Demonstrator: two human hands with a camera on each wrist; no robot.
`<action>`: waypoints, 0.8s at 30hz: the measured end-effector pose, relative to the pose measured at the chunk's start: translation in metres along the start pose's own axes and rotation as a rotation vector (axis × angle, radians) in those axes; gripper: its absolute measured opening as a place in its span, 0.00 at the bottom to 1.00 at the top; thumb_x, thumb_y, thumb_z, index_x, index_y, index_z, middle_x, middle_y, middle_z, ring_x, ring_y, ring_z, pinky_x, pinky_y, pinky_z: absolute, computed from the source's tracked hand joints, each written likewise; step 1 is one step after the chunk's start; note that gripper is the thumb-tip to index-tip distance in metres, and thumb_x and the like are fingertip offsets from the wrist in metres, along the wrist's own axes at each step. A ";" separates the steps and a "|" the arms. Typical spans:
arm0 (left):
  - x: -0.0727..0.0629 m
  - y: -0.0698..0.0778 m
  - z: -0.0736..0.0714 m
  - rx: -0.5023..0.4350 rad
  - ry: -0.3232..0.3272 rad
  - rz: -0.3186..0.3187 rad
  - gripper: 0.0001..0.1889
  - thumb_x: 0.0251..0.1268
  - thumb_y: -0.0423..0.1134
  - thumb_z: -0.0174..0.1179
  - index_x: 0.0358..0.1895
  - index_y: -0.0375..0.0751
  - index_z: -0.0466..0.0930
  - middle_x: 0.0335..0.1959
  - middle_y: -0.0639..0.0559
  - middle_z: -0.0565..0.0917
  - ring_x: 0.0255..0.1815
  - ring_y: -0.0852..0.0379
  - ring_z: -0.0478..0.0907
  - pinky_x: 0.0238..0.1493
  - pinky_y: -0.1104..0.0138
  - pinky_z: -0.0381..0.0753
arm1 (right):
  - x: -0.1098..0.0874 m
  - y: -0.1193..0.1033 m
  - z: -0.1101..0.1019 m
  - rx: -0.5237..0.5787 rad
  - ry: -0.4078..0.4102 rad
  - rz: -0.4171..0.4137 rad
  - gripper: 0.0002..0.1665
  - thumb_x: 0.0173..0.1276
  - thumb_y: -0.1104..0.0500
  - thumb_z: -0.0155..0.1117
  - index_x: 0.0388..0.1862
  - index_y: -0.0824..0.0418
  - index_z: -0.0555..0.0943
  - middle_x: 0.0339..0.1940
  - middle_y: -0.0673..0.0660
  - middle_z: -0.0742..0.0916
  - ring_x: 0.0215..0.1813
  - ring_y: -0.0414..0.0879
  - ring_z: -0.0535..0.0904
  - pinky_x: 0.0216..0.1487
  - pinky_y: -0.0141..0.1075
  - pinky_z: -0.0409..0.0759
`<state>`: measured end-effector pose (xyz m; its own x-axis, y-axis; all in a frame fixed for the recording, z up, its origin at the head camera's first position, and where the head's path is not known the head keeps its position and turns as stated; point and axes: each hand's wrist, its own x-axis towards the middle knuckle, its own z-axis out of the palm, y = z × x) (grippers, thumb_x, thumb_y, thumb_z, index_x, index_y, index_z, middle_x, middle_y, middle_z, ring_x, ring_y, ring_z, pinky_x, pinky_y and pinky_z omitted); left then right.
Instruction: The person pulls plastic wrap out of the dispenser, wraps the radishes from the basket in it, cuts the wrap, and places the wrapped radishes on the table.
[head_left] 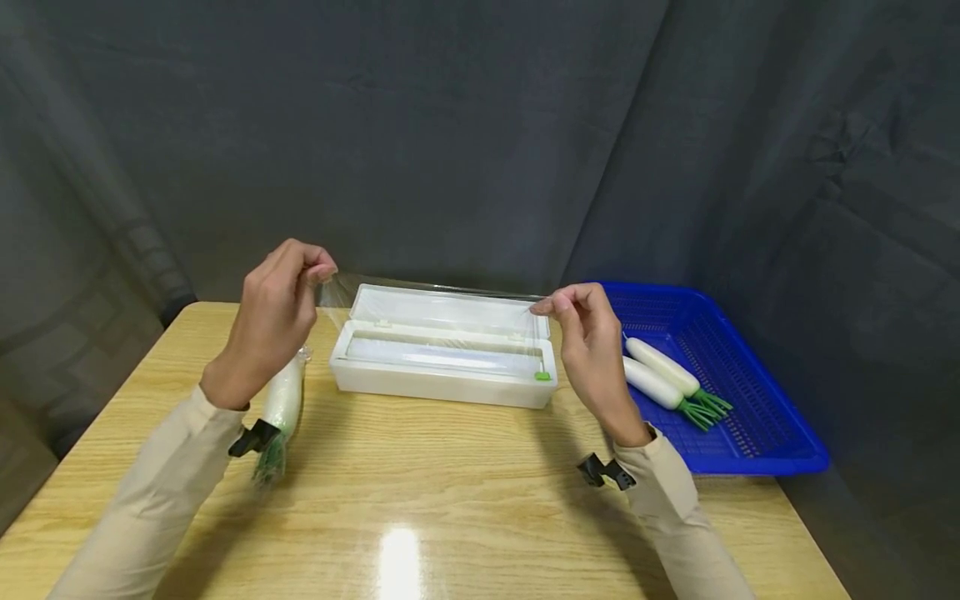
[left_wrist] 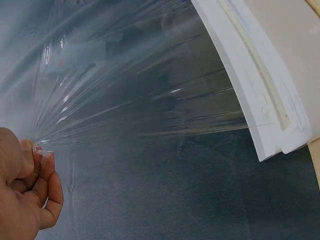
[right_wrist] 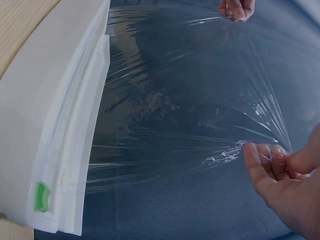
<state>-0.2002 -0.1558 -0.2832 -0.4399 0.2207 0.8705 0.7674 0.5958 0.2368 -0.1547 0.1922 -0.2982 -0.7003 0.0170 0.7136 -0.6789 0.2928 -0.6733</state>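
Between my two raised hands a sheet of clear plastic wrap (right_wrist: 180, 100) stretches up from a white wrap dispenser box (head_left: 442, 385). Thumb and fingers of my left hand (head_left: 279, 304) pinch one corner, and creases fan out from that grip in the left wrist view. My right hand (head_left: 592, 350) pinches the opposite corner, where the film bunches at the fingertips. The box lid (head_left: 450, 307) stands raised at the back, and a roll (head_left: 442, 354) lies inside. A green slider (head_left: 542, 377) sits at the box's right end.
A wrapped white radish (head_left: 283, 400) with green leaves lies on the wooden table (head_left: 420, 475), partly behind my left forearm. To the right, a blue basket (head_left: 780, 417) holds two white radishes (head_left: 660, 367). A dark curtain (head_left: 450, 125) hangs behind the table.
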 end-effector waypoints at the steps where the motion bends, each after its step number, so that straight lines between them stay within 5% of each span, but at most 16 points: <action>1: 0.001 0.000 -0.001 0.005 -0.003 0.000 0.02 0.72 0.22 0.58 0.39 0.28 0.77 0.34 0.37 0.81 0.34 0.51 0.76 0.40 0.72 0.68 | 0.001 0.000 0.000 0.007 0.002 -0.009 0.08 0.82 0.71 0.51 0.44 0.80 0.71 0.39 0.60 0.88 0.45 0.48 0.88 0.58 0.32 0.84; 24: 0.007 0.014 -0.011 -0.005 0.114 -0.005 0.02 0.68 0.21 0.61 0.38 0.25 0.78 0.34 0.35 0.82 0.34 0.45 0.78 0.45 0.78 0.66 | 0.002 -0.024 -0.003 0.064 0.020 -0.064 0.10 0.83 0.70 0.51 0.45 0.81 0.71 0.40 0.54 0.87 0.46 0.44 0.87 0.58 0.36 0.84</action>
<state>-0.1871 -0.1545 -0.2691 -0.3880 0.1277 0.9128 0.7678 0.5927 0.2434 -0.1394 0.1884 -0.2803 -0.6509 0.0194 0.7590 -0.7353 0.2327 -0.6365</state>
